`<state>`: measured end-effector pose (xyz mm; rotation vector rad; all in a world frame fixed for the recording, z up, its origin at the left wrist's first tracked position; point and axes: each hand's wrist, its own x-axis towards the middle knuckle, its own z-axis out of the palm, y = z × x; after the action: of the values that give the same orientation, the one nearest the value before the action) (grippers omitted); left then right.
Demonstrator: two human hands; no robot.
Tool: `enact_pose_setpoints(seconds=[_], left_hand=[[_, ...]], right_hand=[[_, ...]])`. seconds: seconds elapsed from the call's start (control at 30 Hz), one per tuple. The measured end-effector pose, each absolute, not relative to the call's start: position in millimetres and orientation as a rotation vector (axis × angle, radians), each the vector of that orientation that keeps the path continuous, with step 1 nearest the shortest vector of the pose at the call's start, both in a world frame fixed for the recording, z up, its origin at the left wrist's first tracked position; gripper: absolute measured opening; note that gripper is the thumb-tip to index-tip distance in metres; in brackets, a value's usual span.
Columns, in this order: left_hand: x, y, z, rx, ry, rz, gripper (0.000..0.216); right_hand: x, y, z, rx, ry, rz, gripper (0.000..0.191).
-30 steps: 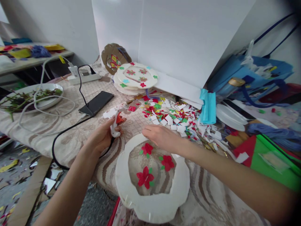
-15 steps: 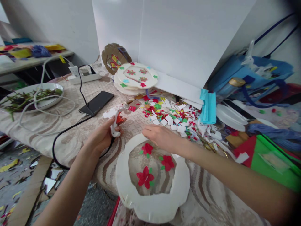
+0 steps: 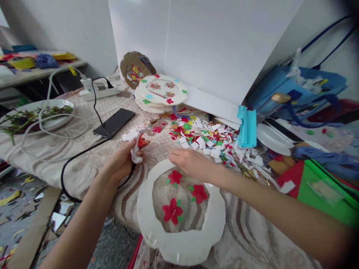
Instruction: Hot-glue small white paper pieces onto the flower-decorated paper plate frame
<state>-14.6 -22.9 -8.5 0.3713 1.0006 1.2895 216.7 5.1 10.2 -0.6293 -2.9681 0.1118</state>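
Note:
My left hand [image 3: 123,160] is wrapped round a white hot glue gun [image 3: 135,151] with an orange trigger and a black cord. Close in front of me lies a white scalloped frame [image 3: 185,246] with a clear middle. Red paper flowers [image 3: 172,211] with green leaves sit on that middle. At the frame's far rim my right hand [image 3: 186,161] has its fingers closed and pointing down. Whatever is between those fingertips is hidden. Beyond the hands, a pile of paper scraps [image 3: 200,142] in white, red, green and yellow covers the cloth.
Finished-looking decorated frames [image 3: 164,99] are stacked at the back. A phone [image 3: 114,122], a power strip [image 3: 99,93] and a plate of stems [image 3: 66,112] stand left, with cables looping between. On the right are a blue bag [image 3: 316,89], scissors [image 3: 246,170] and a green folder [image 3: 325,186].

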Motion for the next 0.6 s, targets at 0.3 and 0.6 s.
enact_pose_setpoints(seconds=[0.3, 0.6], left_hand=[[-17.0, -22.2, -12.4, 0.359, 0.979, 1.295, 0.012], [-16.8, -21.6, -14.2, 0.371, 0.997, 1.310, 0.013]], right_hand=[[216.4, 5.1, 10.7, -0.632, -2.970, 0.112, 0.023], [216.6, 5.5, 9.4, -0.639, -2.971, 0.122, 0.023]])
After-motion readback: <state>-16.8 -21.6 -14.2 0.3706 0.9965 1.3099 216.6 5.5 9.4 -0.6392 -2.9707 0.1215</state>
